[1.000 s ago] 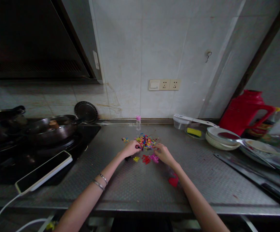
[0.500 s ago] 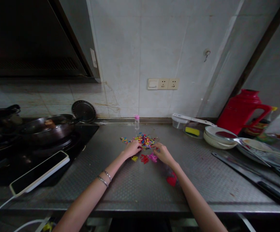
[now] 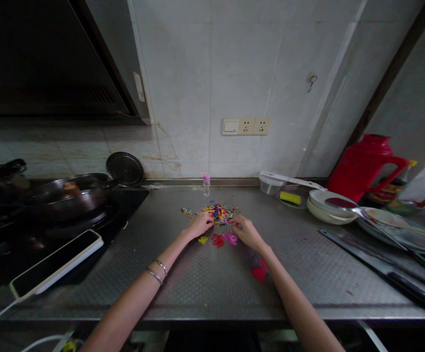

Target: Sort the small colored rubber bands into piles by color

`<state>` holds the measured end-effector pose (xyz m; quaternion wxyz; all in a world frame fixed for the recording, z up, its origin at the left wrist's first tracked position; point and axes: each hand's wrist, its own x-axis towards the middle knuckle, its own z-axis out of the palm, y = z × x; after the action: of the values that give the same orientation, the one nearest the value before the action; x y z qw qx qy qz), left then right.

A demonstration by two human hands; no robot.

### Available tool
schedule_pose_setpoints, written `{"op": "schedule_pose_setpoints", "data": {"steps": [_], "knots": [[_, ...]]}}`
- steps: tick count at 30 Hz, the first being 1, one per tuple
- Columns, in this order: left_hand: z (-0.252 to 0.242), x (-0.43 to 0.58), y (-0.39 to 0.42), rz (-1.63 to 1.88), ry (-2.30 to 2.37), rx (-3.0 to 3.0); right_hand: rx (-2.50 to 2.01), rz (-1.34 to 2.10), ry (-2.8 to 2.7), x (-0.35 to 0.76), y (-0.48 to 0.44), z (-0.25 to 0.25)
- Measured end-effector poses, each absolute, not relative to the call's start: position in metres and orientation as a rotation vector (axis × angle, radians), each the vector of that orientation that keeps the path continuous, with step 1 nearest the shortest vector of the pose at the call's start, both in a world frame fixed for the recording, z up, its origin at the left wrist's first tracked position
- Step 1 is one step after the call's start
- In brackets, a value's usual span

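Note:
A mixed pile of small colourful loops (image 3: 219, 211), which look like little elastic bands, lies on the metal counter. At its left front edge, my left hand (image 3: 198, 225) has its fingers curled together and touching the loops. My right hand (image 3: 247, 231) reaches in from the other side, thumb and fingers pinched at the pile's edge; whatever is between the fingertips of either hand is too small to make out. In front of the pile lie three single-colour heaps: yellow loops (image 3: 203, 240), red loops (image 3: 218, 240) and pink loops (image 3: 230, 237).
A small clear bottle with a pink cap (image 3: 206, 185) stands behind the pile. Something red in clear plastic (image 3: 258, 271) lies beside my right forearm. Left are a phone (image 3: 56, 264) and a pan (image 3: 73, 198); right, bowls (image 3: 331, 210), a sponge (image 3: 290, 198) and a red thermos (image 3: 361, 166).
The whole view has shifted slightly. Both hands stay at the pile with only tiny finger movement, and the coloured heaps look the same.

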<state>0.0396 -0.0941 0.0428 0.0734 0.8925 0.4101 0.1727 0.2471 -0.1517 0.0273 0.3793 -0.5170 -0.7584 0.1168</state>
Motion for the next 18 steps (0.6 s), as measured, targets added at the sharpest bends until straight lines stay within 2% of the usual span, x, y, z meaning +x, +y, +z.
{"op": "schedule_pose_setpoints", "data": {"steps": [5, 12, 18], "knots": [[0.046, 0.036, -0.098, 0.589, 1.054, 2.645, -1.334, 0.304, -1.933, 0.249, -0.150, 0.026], [0.041, 0.033, -0.114, 0.448, 0.812, 2.548, -1.357, 0.290, -1.927, 0.249, -0.150, 0.021], [0.041, 0.025, -0.107, 0.581, 0.829, 2.356, -1.347, 0.315, -1.977, 0.240, -0.150, 0.030]]}}
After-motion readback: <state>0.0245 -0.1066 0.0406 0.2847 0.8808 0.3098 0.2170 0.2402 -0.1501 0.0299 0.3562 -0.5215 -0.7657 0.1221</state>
